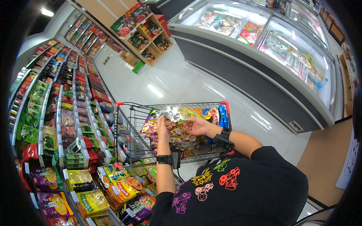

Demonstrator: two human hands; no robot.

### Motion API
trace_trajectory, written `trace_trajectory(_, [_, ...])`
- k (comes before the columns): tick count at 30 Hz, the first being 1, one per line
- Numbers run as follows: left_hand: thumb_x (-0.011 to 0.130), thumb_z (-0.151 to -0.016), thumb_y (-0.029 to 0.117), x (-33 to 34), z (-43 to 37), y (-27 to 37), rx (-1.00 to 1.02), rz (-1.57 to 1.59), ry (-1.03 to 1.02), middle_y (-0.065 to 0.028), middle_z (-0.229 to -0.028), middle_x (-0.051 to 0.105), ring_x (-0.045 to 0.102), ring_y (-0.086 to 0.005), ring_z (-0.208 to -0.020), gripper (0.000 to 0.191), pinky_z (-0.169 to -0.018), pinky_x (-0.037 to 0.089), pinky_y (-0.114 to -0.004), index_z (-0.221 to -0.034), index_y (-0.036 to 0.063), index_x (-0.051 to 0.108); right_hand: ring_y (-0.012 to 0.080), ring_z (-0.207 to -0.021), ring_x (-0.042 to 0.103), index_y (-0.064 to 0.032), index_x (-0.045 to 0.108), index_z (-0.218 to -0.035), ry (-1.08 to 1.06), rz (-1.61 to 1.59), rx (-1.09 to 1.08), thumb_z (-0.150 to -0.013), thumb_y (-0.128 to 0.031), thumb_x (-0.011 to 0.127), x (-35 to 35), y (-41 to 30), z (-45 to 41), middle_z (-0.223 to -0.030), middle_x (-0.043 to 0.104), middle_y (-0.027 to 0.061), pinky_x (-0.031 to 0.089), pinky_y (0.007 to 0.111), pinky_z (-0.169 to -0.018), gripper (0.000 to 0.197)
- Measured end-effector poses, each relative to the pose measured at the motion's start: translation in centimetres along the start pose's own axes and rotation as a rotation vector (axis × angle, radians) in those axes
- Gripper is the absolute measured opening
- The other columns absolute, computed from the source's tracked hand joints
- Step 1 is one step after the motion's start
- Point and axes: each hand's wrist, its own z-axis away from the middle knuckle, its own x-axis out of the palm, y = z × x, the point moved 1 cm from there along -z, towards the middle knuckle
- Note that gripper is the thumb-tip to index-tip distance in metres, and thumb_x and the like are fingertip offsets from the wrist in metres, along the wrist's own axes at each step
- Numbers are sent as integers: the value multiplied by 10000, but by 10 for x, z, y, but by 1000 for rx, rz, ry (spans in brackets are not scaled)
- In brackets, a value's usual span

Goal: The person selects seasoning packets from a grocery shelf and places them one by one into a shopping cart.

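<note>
A wire shopping cart (133, 118) with red corner caps stands before me, holding many plastic food packets. Above its load is a shiny plastic food packet (182, 113), silver at the left and yellow-green at the right. My left hand (164, 126) grips the lower left part of it. At its lower edge is my right hand (196, 126), palm turned up and fingers curled; whether these fingers pinch the packet is unclear. Purple-edged packets (152, 138) and stacked packets (182, 138) lie underneath. Blue packets (223, 115) fill the cart's right end. Each wrist bears a black strapped device.
Tiered shelves (59, 113) of packaged food curve along the left. Yellow and purple packets (121, 189) lie on the lower shelf near the cart. A glass-topped freezer (249, 67) runs across the upper right. A wooden display shelf (154, 53) and a cardboard box (131, 60) stand beyond the cart.
</note>
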Motion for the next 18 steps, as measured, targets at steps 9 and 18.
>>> trace_trajectory(9, [404,-817,223,13,1,-32,10,-87,-141,-51,-973,464,513,-121,-741,382,-570,423,-248,-1172,110,316,160,-717,488,-21,486,-861,73,87,5,-822,-241,429,2,-2,-22,-790,518,42,419,287,-651,230])
trace_trajectory(18, [384,-828,235,9,10,-27,-72,-85,-117,-59,-1052,425,497,-135,-823,422,-602,416,-254,-1218,129,262,163,-688,474,-22,491,-889,163,128,-53,-806,-235,453,-6,1,-26,-785,518,46,412,294,-654,232])
